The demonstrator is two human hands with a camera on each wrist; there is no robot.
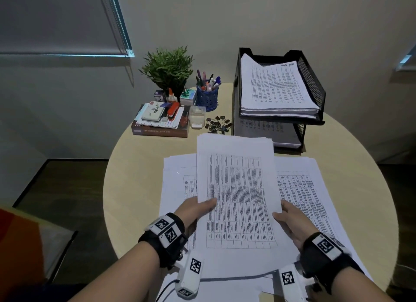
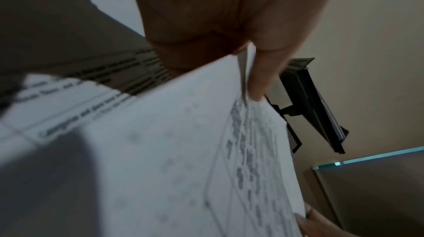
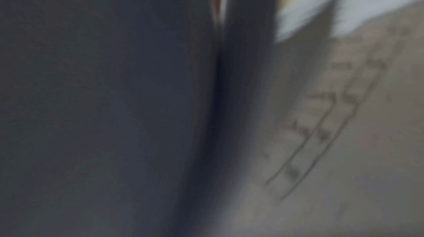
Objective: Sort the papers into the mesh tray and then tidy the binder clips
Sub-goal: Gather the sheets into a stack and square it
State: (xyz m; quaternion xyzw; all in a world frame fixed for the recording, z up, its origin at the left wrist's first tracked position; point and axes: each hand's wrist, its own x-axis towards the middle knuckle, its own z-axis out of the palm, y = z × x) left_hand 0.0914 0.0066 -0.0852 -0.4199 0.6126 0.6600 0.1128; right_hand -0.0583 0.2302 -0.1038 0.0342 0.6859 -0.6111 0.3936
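A sheaf of printed papers (image 1: 236, 184) is lifted above the round table, held by both hands. My left hand (image 1: 198, 208) pinches its left edge, thumb on top; the left wrist view shows the thumb (image 2: 259, 70) pressing the sheets (image 2: 183, 150). My right hand (image 1: 290, 218) grips the right edge. More papers (image 1: 299, 189) lie spread on the table beneath. The black two-tier mesh tray (image 1: 313, 85) stands at the back right with a paper stack (image 1: 274, 87) in its top tier. A pile of black binder clips (image 1: 218, 124) lies left of the tray. The right wrist view is blurred.
At the back left stand a potted plant (image 1: 168, 69), a blue pen cup (image 1: 207, 96), a clear small box (image 1: 197, 119) and a book (image 1: 161, 130) stacked with a stapler and stationery. The table edge (image 1: 108, 189) curves on the left.
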